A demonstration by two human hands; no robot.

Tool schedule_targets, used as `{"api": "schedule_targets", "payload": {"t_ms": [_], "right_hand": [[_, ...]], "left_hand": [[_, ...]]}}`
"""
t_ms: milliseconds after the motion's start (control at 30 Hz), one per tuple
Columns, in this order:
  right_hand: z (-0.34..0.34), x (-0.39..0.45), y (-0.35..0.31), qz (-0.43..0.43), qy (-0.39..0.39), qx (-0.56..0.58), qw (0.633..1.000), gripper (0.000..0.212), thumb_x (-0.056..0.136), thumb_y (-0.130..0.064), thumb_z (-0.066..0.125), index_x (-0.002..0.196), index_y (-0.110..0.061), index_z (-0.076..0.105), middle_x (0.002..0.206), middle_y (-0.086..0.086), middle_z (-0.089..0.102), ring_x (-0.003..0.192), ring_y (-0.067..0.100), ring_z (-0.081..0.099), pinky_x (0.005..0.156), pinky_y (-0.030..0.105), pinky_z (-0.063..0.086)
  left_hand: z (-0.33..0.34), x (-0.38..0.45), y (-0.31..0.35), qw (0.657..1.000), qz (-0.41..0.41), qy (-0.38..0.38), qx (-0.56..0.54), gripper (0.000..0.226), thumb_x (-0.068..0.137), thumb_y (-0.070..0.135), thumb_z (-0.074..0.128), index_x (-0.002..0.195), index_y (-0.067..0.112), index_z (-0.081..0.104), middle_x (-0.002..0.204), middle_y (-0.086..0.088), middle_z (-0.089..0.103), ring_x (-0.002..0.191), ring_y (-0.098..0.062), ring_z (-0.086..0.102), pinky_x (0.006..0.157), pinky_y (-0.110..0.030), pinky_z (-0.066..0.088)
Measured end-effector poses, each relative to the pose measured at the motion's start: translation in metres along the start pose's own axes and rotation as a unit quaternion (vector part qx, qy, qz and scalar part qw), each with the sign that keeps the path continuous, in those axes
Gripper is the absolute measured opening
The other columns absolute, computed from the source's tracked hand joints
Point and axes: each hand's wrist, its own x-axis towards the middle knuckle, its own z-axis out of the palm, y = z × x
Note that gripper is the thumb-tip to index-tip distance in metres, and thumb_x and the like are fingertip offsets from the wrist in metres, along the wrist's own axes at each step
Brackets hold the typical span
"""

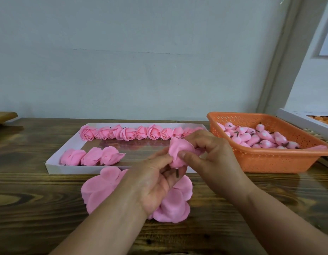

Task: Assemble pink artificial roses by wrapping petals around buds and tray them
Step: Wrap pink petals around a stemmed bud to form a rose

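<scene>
A half-wrapped pink rose [178, 152] is held above the table's middle, its short dark stem poking out below. My left hand [157, 183] grips it from underneath at the base. My right hand [209, 151] pinches the petal against the bud from the right. Loose pink petals [170, 205] lie piled on the table under my hands. The white tray [58, 169] behind holds a back row of several finished roses [128, 133] and three more [91, 156] at its front left. An orange basket [270, 160] at the right holds several pink buds [259, 138].
The wooden table [39, 208] runs across the view, backed by a pale wall. A white box [295, 118] with orange items stands at the far right. A wooden board [3, 116] sits at the far left edge.
</scene>
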Motion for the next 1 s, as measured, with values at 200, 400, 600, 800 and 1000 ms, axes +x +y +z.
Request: {"api": "schedule_targets", "payload": {"t_ms": [200, 400, 600, 800, 1000], "right_hand": [[-0.001, -0.001, -0.001, 0.044, 0.008, 0.049, 0.998, 0.007, 0.078, -0.003, 0.068, 0.073, -0.002, 0.064, 0.082, 0.013, 0.062, 0.074, 0.020, 0.055, 0.066, 0.031, 0.045], [-0.001, 0.001, 0.000, 0.076, -0.002, 0.083, 0.994, 0.011, 0.080, -0.008, 0.069, 0.073, -0.001, 0.064, 0.068, 0.006, 0.059, 0.062, 0.012, 0.051, 0.058, 0.029, 0.046], [0.001, -0.003, 0.000, 0.055, 0.031, 0.074, 0.995, 0.016, 0.079, -0.009, 0.070, 0.073, 0.002, 0.061, 0.073, 0.018, 0.062, 0.066, 0.031, 0.056, 0.060, 0.039, 0.049], [0.001, -0.004, 0.001, 0.053, 0.042, 0.054, 0.996, 0.016, 0.080, -0.009, 0.069, 0.071, 0.001, 0.060, 0.072, 0.017, 0.061, 0.067, 0.033, 0.056, 0.059, 0.039, 0.048], [0.004, -0.003, 0.001, 0.054, 0.031, 0.075, 0.995, 0.016, 0.081, -0.008, 0.068, 0.072, 0.003, 0.061, 0.071, 0.020, 0.062, 0.066, 0.034, 0.056, 0.056, 0.037, 0.048]], "left_hand": [[0.000, -0.003, -0.001, 1.000, 0.001, -0.016, -0.005, 0.024, 0.091, -0.003, 0.051, 0.111, -0.004, 0.065, 0.107, -0.023, 0.069, 0.081, -0.020, 0.070, 0.077, -0.029, 0.057], [0.002, -0.006, -0.002, 0.999, 0.016, -0.011, 0.036, 0.025, 0.089, -0.007, 0.052, 0.108, -0.004, 0.066, 0.097, -0.020, 0.071, 0.076, -0.019, 0.071, 0.068, -0.026, 0.060], [0.002, -0.008, -0.004, 0.997, 0.036, -0.021, 0.061, 0.028, 0.087, -0.008, 0.054, 0.112, -0.004, 0.065, 0.097, -0.019, 0.071, 0.075, -0.018, 0.071, 0.062, -0.023, 0.058], [-0.001, -0.013, -0.005, 0.993, 0.050, -0.065, 0.084, 0.029, 0.085, 0.012, 0.061, 0.109, 0.000, 0.069, 0.107, -0.018, 0.071, 0.093, -0.020, 0.071, 0.073, -0.025, 0.058], [0.001, -0.013, -0.007, 0.994, 0.068, -0.032, 0.074, 0.040, 0.067, 0.015, 0.066, 0.102, -0.004, 0.069, 0.097, -0.018, 0.073, 0.086, -0.021, 0.072, 0.070, -0.026, 0.059]]}}
